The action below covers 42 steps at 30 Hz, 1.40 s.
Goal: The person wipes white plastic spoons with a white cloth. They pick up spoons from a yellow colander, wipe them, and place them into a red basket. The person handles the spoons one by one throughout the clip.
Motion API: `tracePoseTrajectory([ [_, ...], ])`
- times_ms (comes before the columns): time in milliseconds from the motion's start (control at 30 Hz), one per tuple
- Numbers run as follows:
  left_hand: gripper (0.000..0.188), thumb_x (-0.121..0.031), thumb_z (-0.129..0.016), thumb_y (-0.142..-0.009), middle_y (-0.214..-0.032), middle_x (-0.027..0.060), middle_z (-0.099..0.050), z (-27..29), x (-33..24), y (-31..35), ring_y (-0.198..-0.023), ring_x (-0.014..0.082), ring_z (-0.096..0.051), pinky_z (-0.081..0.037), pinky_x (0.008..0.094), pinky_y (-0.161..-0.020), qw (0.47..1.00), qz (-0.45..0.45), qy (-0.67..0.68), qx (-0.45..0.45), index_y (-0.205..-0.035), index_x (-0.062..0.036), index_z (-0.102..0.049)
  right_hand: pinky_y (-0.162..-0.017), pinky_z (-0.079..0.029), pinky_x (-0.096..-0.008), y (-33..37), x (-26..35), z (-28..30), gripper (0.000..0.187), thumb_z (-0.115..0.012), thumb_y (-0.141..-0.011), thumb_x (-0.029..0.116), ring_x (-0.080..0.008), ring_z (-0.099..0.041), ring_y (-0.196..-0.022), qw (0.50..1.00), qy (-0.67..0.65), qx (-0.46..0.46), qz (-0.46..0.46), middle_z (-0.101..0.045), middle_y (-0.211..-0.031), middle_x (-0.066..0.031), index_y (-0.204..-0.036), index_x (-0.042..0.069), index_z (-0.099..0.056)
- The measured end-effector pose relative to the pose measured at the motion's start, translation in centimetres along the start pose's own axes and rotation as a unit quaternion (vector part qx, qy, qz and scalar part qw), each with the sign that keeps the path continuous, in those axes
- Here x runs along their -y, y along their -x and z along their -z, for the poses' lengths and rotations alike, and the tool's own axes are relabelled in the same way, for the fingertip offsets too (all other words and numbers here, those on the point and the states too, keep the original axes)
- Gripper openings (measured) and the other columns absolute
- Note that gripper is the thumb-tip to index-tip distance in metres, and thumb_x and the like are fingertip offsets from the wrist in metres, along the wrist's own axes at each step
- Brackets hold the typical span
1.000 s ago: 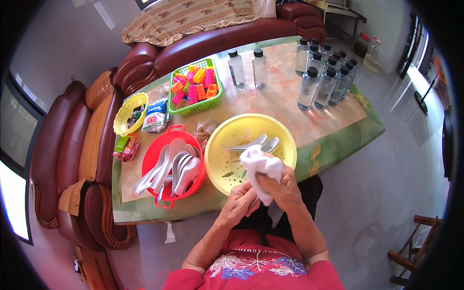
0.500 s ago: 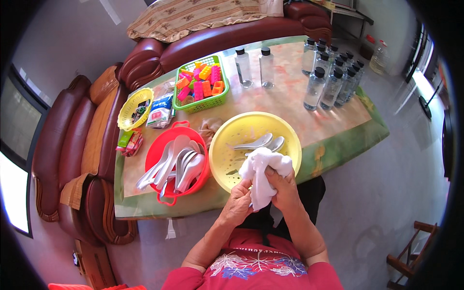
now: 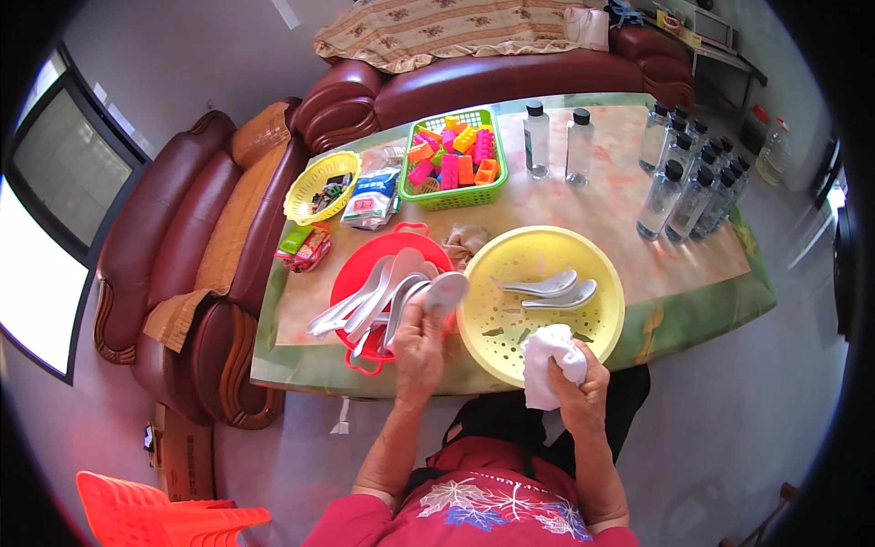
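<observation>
two-handed no longer, now grasping a spoon [image 3: 447, 291] by the red basin [image 3: 354, 273] with left fingers [image 3: 417, 330], a cloth [image 3: 543, 366] with right fingers [image 3: 594, 376], seemingly done wiping.

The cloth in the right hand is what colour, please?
The cloth is white, shown best in the head view.

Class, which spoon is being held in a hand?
The spoon in the left hand; the other visible spoons lie in the red bowl or yellow bowl.
</observation>
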<state>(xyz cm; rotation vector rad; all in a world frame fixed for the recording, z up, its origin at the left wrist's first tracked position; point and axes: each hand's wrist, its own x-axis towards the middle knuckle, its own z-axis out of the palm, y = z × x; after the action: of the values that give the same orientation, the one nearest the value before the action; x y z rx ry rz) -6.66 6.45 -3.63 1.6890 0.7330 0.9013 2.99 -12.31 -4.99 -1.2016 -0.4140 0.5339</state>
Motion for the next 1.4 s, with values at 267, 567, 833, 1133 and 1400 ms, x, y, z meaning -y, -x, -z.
tracePoseTrajectory([
  [267,0.036,0.000,-0.051,-0.084,-0.108,0.0214,-0.050,4.3,3.0,-3.7,-0.097,0.0362,-0.053,-0.043,0.0434,-0.083,0.915,-0.099,-0.369,-0.132,-0.120,-0.0006,-0.050,-0.073,-0.046,-0.0220,0.9,0.0,0.5,0.031,-0.063,-0.083,0.005,-0.0064,-0.054,-0.083,1.000,0.003,-0.005,0.012,-0.060,-0.092,-0.0015,-0.112,-0.004,-0.055],
  [567,0.046,-0.007,-0.064,-0.077,-0.102,0.0185,-0.051,4.9,4.1,-4.5,-0.098,0.0351,-0.049,-0.040,0.0438,-0.087,0.870,-0.087,-0.474,-0.103,-0.121,0.0005,-0.050,-0.073,-0.046,-0.0225,1.2,-0.3,2.1,0.031,-0.065,-0.082,0.005,-0.0070,-0.055,-0.084,0.999,-0.037,-0.027,0.029,-0.061,-0.094,-0.0021,-0.111,-0.004,-0.055],
  [833,0.044,-0.017,-0.068,-0.075,-0.106,0.0145,-0.054,0.3,0.8,-3.3,-0.100,0.0308,-0.048,-0.036,0.0411,-0.091,0.861,-0.178,-0.473,-0.052,-0.115,-0.0044,-0.056,-0.076,-0.045,-0.0226,0.7,-0.2,3.7,0.031,-0.064,-0.082,0.003,-0.0066,-0.055,-0.085,0.993,-0.060,-0.082,0.052,-0.061,-0.095,-0.0020,-0.111,-0.004,-0.056],
  [1133,0.036,-0.009,-0.057,-0.079,-0.104,0.0147,-0.059,-9.1,3.2,-4.7,-0.101,0.0306,-0.053,-0.041,0.0416,-0.085,0.822,-0.263,-0.446,0.235,-0.114,-0.0029,-0.055,-0.074,-0.045,-0.0230,0.8,0.1,5.9,0.026,-0.064,-0.083,0.006,-0.0073,-0.055,-0.083,0.985,-0.050,-0.140,0.087,-0.062,-0.091,-0.0021,-0.106,-0.004,-0.058],
  [1400,0.023,-0.012,-0.058,-0.075,-0.092,0.0137,-0.060,-10.7,4.0,-6.0,-0.091,0.0313,-0.055,-0.044,0.0432,-0.079,0.760,-0.201,-0.532,0.316,-0.097,-0.0074,-0.063,-0.076,-0.045,-0.0236,0.9,-0.4,7.1,0.027,-0.064,-0.083,0.005,-0.0079,-0.056,-0.084,0.982,-0.060,-0.155,0.089,-0.062,-0.092,-0.0029,-0.107,-0.005,-0.057],
])
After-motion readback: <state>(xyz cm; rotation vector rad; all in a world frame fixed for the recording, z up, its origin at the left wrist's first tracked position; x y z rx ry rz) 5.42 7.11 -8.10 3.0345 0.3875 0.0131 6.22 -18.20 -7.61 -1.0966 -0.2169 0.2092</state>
